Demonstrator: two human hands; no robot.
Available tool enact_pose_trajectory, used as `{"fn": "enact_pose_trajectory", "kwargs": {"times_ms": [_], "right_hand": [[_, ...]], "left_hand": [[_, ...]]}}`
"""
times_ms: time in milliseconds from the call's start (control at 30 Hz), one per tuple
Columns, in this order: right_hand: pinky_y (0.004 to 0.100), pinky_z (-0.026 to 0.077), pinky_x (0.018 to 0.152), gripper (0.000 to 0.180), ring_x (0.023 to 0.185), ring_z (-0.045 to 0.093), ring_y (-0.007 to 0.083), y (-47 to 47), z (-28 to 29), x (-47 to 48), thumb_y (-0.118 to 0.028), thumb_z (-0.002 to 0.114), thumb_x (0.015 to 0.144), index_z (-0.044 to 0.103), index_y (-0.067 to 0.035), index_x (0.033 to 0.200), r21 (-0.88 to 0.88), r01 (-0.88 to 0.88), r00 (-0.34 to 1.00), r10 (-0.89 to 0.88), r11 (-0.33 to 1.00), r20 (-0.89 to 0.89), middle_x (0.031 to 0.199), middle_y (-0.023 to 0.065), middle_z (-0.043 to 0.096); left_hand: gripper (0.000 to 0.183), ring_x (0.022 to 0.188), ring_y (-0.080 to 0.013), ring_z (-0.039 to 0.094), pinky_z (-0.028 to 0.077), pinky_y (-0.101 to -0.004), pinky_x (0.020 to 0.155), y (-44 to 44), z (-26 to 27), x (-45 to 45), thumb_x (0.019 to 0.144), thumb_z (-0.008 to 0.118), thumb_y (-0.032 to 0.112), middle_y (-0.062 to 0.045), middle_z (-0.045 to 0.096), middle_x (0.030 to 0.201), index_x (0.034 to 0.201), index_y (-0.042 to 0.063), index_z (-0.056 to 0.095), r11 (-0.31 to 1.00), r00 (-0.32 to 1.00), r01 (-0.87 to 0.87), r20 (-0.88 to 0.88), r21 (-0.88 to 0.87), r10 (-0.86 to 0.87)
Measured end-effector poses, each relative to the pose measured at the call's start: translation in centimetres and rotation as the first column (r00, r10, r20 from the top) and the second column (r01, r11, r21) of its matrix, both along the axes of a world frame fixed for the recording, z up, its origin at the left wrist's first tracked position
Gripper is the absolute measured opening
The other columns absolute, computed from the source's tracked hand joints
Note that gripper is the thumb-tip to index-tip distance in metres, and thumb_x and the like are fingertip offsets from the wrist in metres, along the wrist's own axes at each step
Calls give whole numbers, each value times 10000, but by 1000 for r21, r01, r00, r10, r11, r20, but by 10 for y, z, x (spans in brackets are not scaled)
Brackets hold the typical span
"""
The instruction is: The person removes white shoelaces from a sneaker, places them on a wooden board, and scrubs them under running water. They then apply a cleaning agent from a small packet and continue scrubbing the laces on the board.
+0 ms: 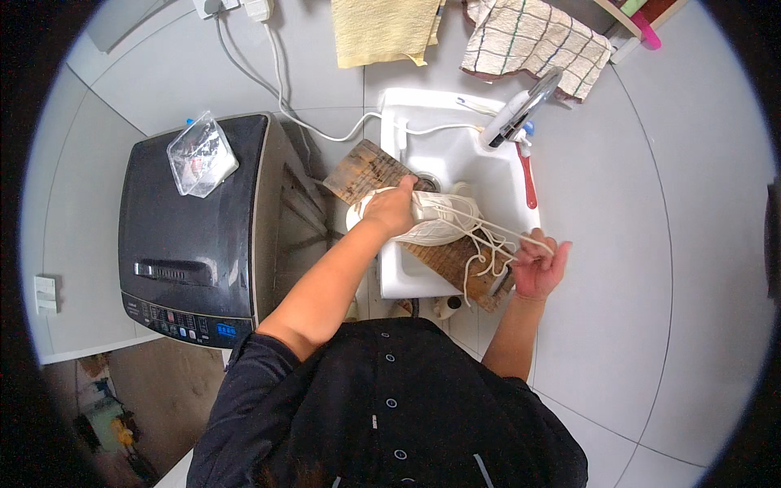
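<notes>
A white lace-up shoe (427, 233) lies across a worn wooden board (439, 263), which is set slantwise over a white sink (396, 288). My left hand (390, 210) grips the shoe near its left end. From the shoe, white shoelaces (488, 224) run taut to my right hand (538, 262), whose fingers are curled around them beside the sink's right edge. Loose lace loops hang over the lower right part of the board. Part of another pale item, too covered to identify, shows behind the shoe in the basin.
A chrome faucet (526, 110) rises at the sink's back right; a red-handled tool (527, 177) lies on the rim below it. To the left stands a black washing machine (189, 219) with a clear plastic container (201, 158) on top. A yellow towel (384, 30) and checked cloth (531, 43) hang behind.
</notes>
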State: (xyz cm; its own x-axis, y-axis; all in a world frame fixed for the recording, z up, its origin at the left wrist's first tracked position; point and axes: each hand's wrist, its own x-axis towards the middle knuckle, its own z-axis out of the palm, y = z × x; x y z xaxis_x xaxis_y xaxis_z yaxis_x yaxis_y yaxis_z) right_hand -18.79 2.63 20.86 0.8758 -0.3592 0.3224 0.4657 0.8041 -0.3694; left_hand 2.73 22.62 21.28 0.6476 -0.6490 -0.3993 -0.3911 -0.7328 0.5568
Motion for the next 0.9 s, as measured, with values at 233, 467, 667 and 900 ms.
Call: {"fn": "enact_pose_trajectory", "kwargs": {"times_ms": [233,467,667,900], "right_hand": [[404,503,768,301,874,628,327,1,3,38,-315,594,893,666,-22,887,-686,-656,403,-915,-314,33,948,190,655],[443,484,796,232,900,615,343,56,-21,112,-260,683,816,696,-56,924,-876,-321,686,-726,-361,48,993,163,649],[399,502,695,149,761,628,313,30,-45,135,-174,694,809,663,-30,835,-888,-273,533,-827,-370,180,822,125,648],[388,495,631,82,653,610,318,-40,-32,73,-92,617,842,659,-28,872,-962,-269,214,-970,52,-113,735,131,641]], "left_hand": [[638,1094,-345,619,473,-420,942,-2,2,1,809,673,215,-203,642,1154,1368,87,393,1000,1000,-7,0,6,7],[696,1069,-377,619,475,-433,918,0,-7,1,771,674,141,-226,647,1116,1392,134,359,1000,999,-2,34,-23,3],[683,1059,-381,621,474,-442,912,-1,-11,2,771,654,117,-231,650,1096,1388,151,364,1000,999,0,35,-16,0],[622,1103,-339,615,468,-411,947,0,7,-1,817,668,237,-194,646,1153,1362,95,406,1000,1000,0,-5,2,0]]}}
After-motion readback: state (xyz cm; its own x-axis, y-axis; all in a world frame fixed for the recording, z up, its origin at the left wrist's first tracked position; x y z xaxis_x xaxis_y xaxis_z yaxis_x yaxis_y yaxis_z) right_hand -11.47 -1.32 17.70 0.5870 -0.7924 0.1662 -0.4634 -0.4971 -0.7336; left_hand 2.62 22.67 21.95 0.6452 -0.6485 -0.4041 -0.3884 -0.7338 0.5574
